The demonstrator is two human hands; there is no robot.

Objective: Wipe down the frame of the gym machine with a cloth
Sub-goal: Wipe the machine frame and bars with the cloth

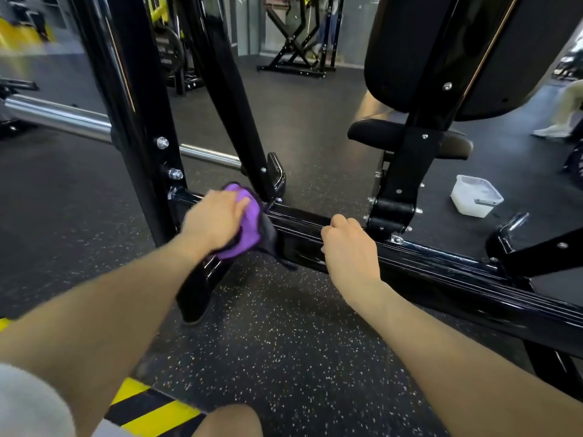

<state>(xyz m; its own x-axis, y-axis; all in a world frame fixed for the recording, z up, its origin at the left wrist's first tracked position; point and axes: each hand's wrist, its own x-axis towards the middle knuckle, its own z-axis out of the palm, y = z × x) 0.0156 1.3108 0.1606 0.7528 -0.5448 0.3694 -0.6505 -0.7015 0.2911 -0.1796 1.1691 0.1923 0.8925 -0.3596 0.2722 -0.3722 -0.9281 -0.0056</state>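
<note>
A glossy black gym machine frame stands low in front of me, with a long base rail (441, 272) running from centre to lower right. My left hand (214, 220) grips a purple cloth (249, 228) and presses it on the rail's left end, where two black uprights (138, 121) meet the base. My right hand (347, 244) lies on top of the rail further right with its fingers curled over the far edge, holding nothing else. The cloth is partly hidden under my left hand.
A white plastic tub (474, 197) sits on the speckled rubber floor beyond the rail at right. A padded seat and backrest (441, 52) rise at upper right. A chrome bar (63, 116) crosses at left. Yellow-black floor tape (151, 408) lies near my knees.
</note>
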